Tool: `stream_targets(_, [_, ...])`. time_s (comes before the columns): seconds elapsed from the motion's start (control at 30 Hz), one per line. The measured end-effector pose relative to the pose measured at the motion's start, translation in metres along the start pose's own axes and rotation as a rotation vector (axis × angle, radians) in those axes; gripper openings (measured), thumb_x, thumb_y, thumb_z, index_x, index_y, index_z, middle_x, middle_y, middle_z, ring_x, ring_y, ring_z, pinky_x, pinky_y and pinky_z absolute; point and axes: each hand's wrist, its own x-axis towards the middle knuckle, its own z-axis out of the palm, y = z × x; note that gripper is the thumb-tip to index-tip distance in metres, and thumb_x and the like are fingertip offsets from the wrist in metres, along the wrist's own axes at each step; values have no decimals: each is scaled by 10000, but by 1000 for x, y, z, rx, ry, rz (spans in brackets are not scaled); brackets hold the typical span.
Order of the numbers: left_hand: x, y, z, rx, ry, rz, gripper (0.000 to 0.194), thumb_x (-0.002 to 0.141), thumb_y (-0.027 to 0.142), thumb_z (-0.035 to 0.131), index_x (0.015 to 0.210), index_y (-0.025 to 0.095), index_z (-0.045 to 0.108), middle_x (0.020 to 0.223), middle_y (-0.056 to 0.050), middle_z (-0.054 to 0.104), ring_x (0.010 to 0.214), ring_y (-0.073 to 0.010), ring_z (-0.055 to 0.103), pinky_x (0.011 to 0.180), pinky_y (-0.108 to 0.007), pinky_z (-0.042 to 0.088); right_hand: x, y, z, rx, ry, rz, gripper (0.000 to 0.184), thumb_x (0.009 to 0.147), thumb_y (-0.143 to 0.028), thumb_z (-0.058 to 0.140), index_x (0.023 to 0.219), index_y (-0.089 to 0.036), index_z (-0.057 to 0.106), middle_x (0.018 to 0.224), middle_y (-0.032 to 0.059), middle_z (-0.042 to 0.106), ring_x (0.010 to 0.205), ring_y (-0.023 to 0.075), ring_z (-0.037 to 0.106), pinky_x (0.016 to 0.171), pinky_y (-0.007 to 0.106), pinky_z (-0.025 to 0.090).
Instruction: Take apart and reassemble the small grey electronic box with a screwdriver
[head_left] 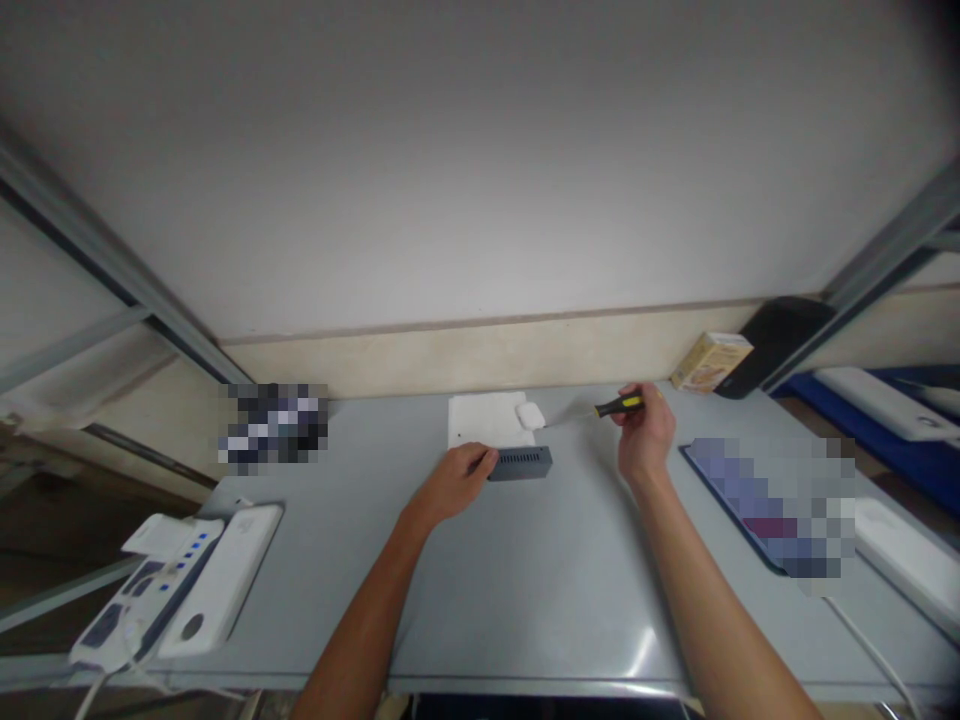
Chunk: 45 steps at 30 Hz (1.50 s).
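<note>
My left hand (463,478) grips the left end of a dark grey slotted metal box (525,463) near the middle of the table. Fingers and thumb close around that end, so part of it is hidden. In my right hand (646,425) is a screwdriver (619,405) with a black and yellow handle. Its thin shaft points left, toward a small white rounded piece (530,415), and its tip is hard to make out. That piece overlaps the right edge of a white sheet (484,418) lying behind the box. Tiny dark specks show on the sheet.
On the left lie a power strip (142,600) with cables and a long white device (225,580). To the right rest a tablet-like device (735,510), partly pixelated, and a white cable (862,640). A yellow carton (709,362) and a black panel (784,340) stand at the back right.
</note>
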Motion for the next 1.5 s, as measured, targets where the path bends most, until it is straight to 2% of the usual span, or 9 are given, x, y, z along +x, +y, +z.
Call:
stream_targets(0.07, [0, 0, 2, -42, 18, 3, 524, 1083, 519, 342, 994, 175, 727, 972, -61, 744, 919, -207, 664, 888, -326, 512, 0, 0, 0, -5, 6, -3, 382, 862, -552, 668, 766, -183, 643, 689, -27, 567, 489, 72, 470, 425, 204, 351])
stream_targets(0.17, [0, 0, 5, -97, 77, 65, 429, 1087, 454, 370, 1220, 213, 699, 1201, -81, 724, 1131, -222, 644, 1051, -378, 477, 0, 0, -1, -25, 2, -23, 392, 878, -560, 649, 765, -184, 639, 704, -23, 561, 495, 78, 466, 423, 209, 352])
stream_targets(0.27, [-1, 2, 10, -86, 135, 143, 367, 1065, 417, 459, 1329, 242, 644, 1277, -88, 686, 1196, -228, 604, 1102, -417, 454, 0, -1, -1, -39, -3, -44, 399, 887, -560, 641, 756, -183, 636, 703, -22, 554, 495, 79, 460, 427, 212, 355])
stream_targets(0.4, [-1, 5, 17, -33, 204, 212, 353, 1014, 375, 590, 1341, 245, 615, 1291, -89, 659, 1221, -229, 575, 1107, -419, 456, -1, -2, 0, -57, 1, -57, 402, 887, -559, 641, 749, -181, 639, 694, -22, 557, 499, 79, 457, 434, 212, 348])
stream_targets(0.57, [-1, 5, 25, 34, 244, 257, 260, 1021, 334, 578, 1249, 234, 655, 1198, -80, 660, 1155, -212, 595, 1057, -397, 495, -6, -3, 2, -73, -7, -45, 408, 895, -559, 631, 747, -179, 653, 662, -25, 548, 512, 82, 449, 447, 209, 337])
stream_targets(0.8, [-4, 8, 31, 216, 307, 348, 393, 994, 330, 617, 1382, 274, 591, 1353, -102, 603, 1277, -252, 540, 1131, -465, 445, -11, -6, 6, -124, -38, -59, 398, 909, -543, 613, 736, -187, 650, 645, -27, 532, 516, 94, 447, 467, 227, 330])
stream_targets(1.1, [-6, 22, 36, 411, 229, 358, 345, 1037, 326, 544, 1374, 312, 619, 1388, -74, 643, 1298, -270, 541, 1131, -493, 349, -13, -11, 7, -156, -56, -109, 395, 926, -532, 587, 727, -195, 641, 648, -23, 526, 522, 104, 433, 472, 239, 324])
stream_targets(1.33, [-3, 21, 33, 256, 197, 390, 324, 1061, 306, 509, 1364, 270, 620, 1339, -78, 677, 1223, -215, 604, 1059, -414, 444, -17, -16, 8, -184, -88, -162, 391, 929, -532, 595, 740, -194, 650, 700, -4, 580, 558, 109, 459, 481, 235, 333])
stream_targets(1.5, [-2, 22, 31, 219, 178, 358, 323, 1076, 309, 478, 1357, 290, 638, 1324, -76, 687, 1203, -219, 613, 1052, -428, 465, -19, -18, 7, -228, -115, -180, 403, 937, -535, 581, 732, -196, 652, 678, -4, 569, 561, 114, 466, 489, 237, 335])
